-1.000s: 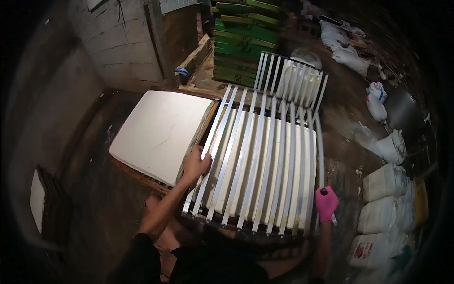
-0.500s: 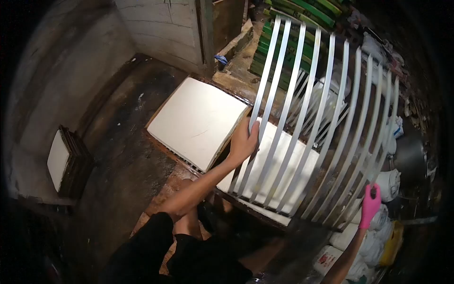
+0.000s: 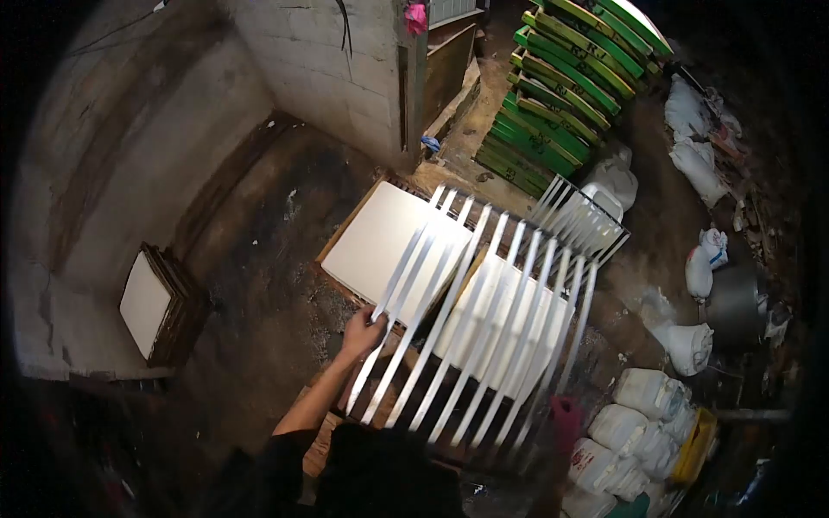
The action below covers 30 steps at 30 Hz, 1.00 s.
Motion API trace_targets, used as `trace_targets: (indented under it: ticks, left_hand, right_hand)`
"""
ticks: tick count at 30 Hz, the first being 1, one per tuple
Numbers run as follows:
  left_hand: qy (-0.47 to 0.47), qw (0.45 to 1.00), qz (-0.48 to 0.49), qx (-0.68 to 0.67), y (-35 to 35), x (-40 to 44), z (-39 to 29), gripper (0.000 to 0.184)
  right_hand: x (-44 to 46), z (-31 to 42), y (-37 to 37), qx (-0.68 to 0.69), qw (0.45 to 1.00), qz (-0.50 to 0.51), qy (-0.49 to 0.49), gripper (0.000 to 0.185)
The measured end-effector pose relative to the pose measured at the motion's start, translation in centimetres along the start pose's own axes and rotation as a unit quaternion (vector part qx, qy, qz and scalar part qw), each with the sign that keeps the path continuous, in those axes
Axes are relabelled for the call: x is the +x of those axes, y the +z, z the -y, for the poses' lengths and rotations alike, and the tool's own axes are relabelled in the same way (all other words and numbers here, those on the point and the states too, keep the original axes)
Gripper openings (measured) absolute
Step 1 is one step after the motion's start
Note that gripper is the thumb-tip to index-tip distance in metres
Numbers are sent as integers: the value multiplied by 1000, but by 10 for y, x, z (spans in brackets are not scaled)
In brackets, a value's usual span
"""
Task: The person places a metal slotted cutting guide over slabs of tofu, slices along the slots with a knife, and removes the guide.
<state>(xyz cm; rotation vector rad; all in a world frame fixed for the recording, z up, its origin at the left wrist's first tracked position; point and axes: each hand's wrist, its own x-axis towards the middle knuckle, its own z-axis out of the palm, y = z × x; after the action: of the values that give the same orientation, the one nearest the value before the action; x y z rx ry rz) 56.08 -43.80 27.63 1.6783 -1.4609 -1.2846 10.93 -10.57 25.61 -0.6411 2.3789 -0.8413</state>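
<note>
A slatted metal rack (image 3: 472,319) lies aslant over two white slabs, reaching across part of the left slab (image 3: 384,242) and most of the right slab (image 3: 484,350). My left hand (image 3: 363,335), bare, is wrapped round the rack's left outer slat. At the rack's lower right, my right hand (image 3: 566,419) wears a pink glove; it is dark and blurred, and its fingers cannot be made out. Behind the right slab stands a second slatted rack (image 3: 587,220).
Green trays (image 3: 561,95) are stacked at the back. Several white jugs (image 3: 643,393) and a yellow crate (image 3: 693,445) sit at lower right. More boards with a white face (image 3: 145,304) lean at left. White sacks (image 3: 695,164) lie at far right.
The rack went up and to the right, then came down further left, now overlapping the left slab. Both hands moved with it, and the view shifted.
</note>
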Motion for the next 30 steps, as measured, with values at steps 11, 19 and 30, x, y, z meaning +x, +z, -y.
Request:
trace_targets:
  ticks: [11,19,30]
  left_hand:
    - [-82,965,100,229,-255,149,71,46]
    - [99,968,174,151,-206,264,-74,38]
    - [349,868,332,122,-127,373,-222,37]
  right_hand:
    - [-124,232,215,89,990,49,93,25]
    - [-169,315,219,247,941,-153,174,15]
    - [-168,291,321,365,863,-302,174,17]
